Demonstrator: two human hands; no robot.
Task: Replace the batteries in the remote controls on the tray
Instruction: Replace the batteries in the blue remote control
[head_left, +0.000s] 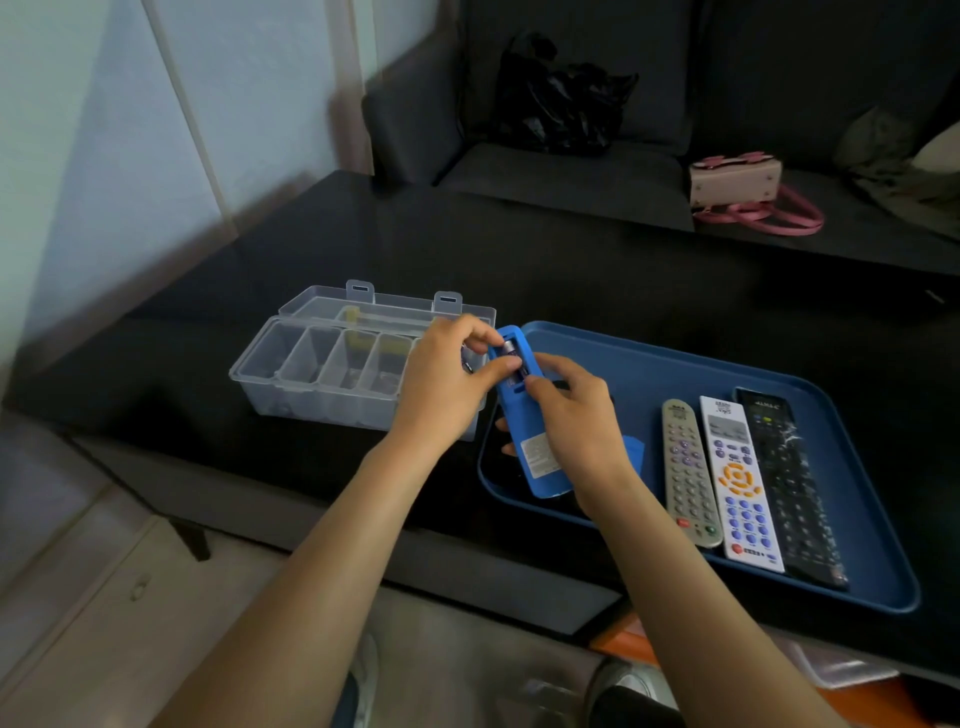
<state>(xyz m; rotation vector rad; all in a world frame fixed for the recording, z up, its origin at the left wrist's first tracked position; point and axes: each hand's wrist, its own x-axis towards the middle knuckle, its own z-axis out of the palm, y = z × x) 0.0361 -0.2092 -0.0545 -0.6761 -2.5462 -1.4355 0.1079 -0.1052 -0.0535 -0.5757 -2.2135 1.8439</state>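
Observation:
A blue remote (530, 441) is held face down over the left end of the blue tray (670, 353), its battery compartment open at the top. My right hand (576, 421) grips the remote's body, thumb near the compartment. My left hand (447, 384) pinches a battery (509, 347) sitting in the compartment. Three more remotes lie side by side on the tray: a grey one (688, 473), a white one (740, 483) and a black one (792, 488). A small blue piece (635, 447), perhaps the battery cover, lies on the tray behind my right wrist.
A clear plastic compartment box (322, 369) with its lid open stands left of the tray on the black table (571, 270). Behind the table, a dark sofa holds a black bag (561, 98) and a pink handbag (737, 182).

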